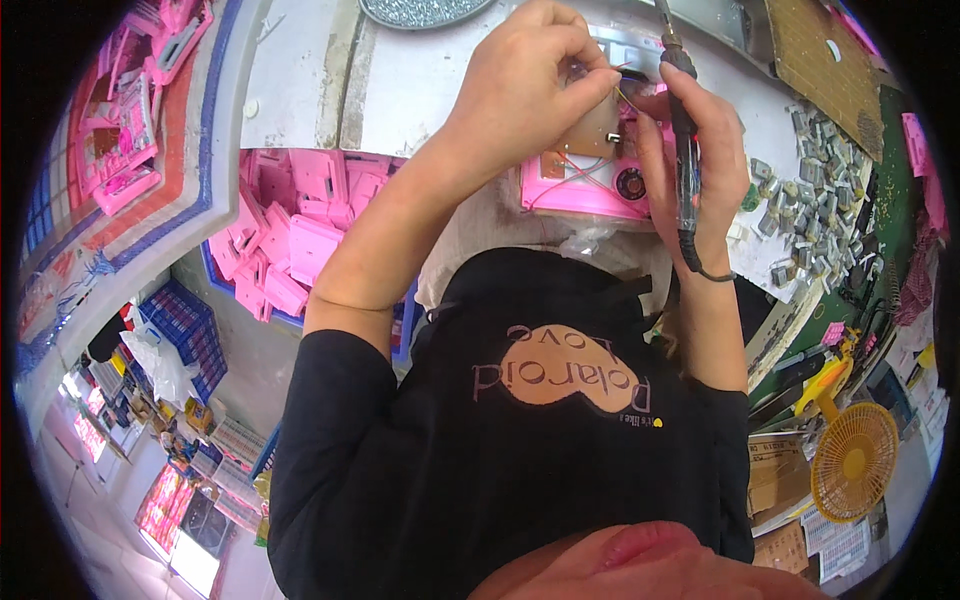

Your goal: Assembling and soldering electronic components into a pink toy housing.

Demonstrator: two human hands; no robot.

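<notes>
My left hand (525, 90) is raised over the work, thumb and forefinger pinched on a thin wire (624, 97). In my right hand (715, 150) is a soldering iron (686, 160) with a dark handle, held upright so its metal tip points to the far side; its cord hangs by my wrist. The right thumb and forefinger come close to the wire, but I cannot tell whether they touch it. Below both hands lies a pink plastic housing (540, 192) with a brown circuit board (590, 138), red wires (585, 172) and a round black part (631, 184).
Left of my lap, a blue crate (213, 265) holds many pink housings (313, 245). Small metallic parts (815, 190) lie scattered on the right of the white bench (400, 105). A grey dish (420, 8) stands at the far edge; a yellow fan (855, 462) is at lower right.
</notes>
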